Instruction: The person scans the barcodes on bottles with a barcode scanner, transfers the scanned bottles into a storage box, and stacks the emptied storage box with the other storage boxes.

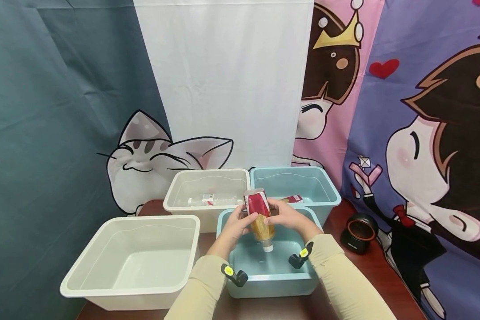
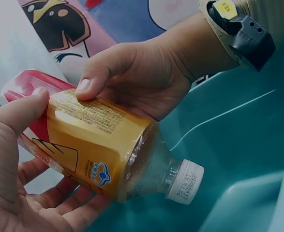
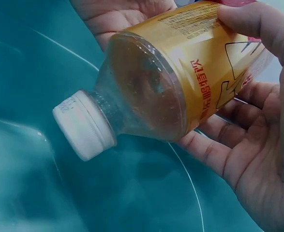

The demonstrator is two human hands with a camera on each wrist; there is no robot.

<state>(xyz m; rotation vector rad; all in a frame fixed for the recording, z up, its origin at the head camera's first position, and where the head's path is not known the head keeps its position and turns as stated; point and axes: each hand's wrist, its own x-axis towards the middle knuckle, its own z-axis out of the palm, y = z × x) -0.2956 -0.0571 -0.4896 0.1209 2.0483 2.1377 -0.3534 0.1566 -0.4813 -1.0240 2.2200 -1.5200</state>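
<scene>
A plastic bottle with a gold and red label and a white cap is tilted neck-down over the near blue bin. My left hand grips it from the left, thumb on the label and fingers beneath. From the other side my right hand holds it too, with its thumb on the printed text. The clear shoulder of the bottle shows in the right wrist view; its cap is on and points down into the bin.
A white bin stands at near left. Behind are another white bin with a clear bottle inside and a blue bin holding a red-labelled item. A black round device sits on the table at right.
</scene>
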